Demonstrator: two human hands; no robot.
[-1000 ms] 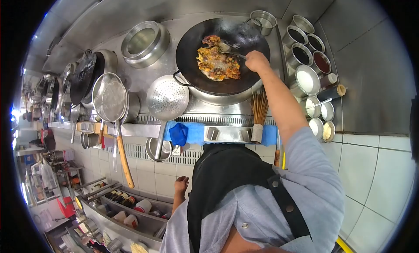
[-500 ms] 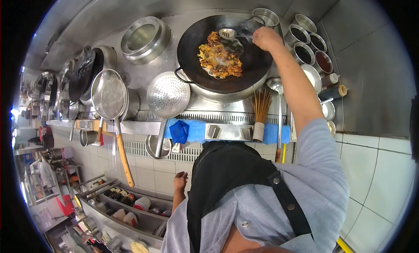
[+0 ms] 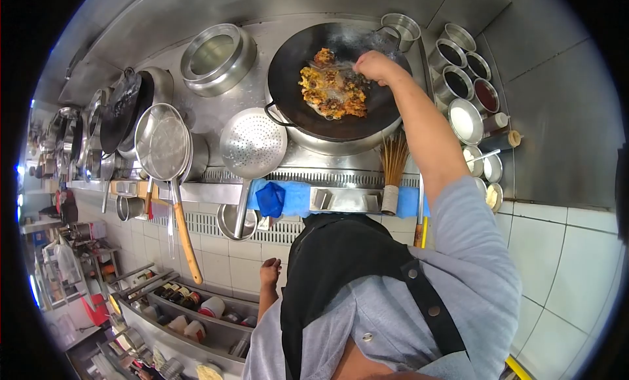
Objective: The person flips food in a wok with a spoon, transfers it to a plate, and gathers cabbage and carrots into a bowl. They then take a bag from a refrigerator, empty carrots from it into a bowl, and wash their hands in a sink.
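A black wok (image 3: pixel 382 111) sits on the stove, with browned yellow, egg-like food (image 3: pixel 334 95) frying in its middle. My right hand (image 3: pixel 377 68) reaches over the wok's right side, closed round the handle of a slotted spatula (image 3: pixel 341 66). The spatula's head is blurred and partly lost among the food and its shine. Low beside my body, my left hand (image 3: pixel 270 272) hangs with curled fingers and holds nothing that I can see.
A perforated skimmer (image 3: pixel 253 143) and wire strainer (image 3: pixel 162 144) lie left of the wok. A bamboo brush (image 3: pixel 392 164) stands at the front edge. Sauce pots (image 3: pixel 458 82) line the right side; a metal pot (image 3: pixel 216 56) stands back left.
My right hand has moved left and slightly down over the wok with the slotted spatula. A small piece of food at the top now sits apart from the rest. My left hand stays put.
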